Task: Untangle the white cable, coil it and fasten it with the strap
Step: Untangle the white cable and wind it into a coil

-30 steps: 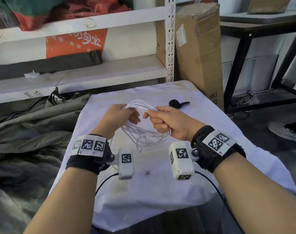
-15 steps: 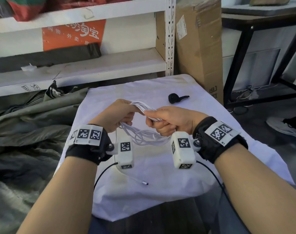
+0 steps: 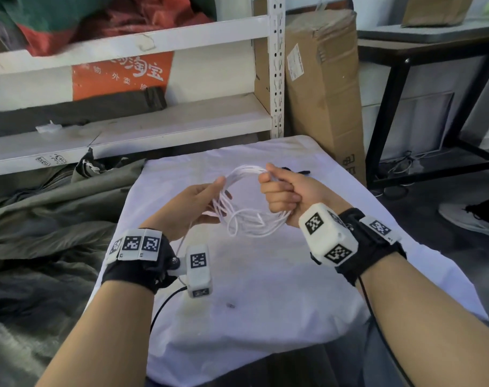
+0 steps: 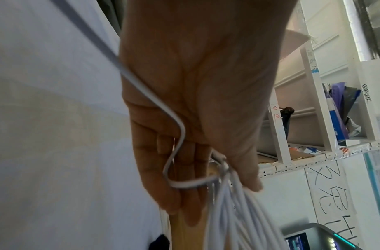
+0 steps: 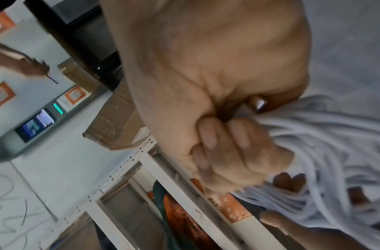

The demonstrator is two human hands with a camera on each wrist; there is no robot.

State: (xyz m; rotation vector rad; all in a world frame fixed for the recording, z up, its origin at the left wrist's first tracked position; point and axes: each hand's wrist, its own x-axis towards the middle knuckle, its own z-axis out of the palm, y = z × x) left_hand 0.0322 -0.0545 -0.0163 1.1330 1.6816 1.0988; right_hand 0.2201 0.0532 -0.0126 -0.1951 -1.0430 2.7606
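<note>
An orange sign (image 3: 120, 76) at the upper left, behind the shelf (image 3: 142, 127), reads "淘宝" with smaller "外卖" below.

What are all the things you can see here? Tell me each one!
white cable: one, white, coiled in loops, held above the table between both hands
strap: one, black, on the cloth behind the right hand, mostly hidden
cloth: one, white, covering the table
cardboard box: one, brown, standing beside the shelf
shelf: one, white metal, behind the table
tarp: one, grey-green, heaped left of the table
left hand: holds the loops between thumb and straight fingers
right hand: fist gripping the loops
</note>
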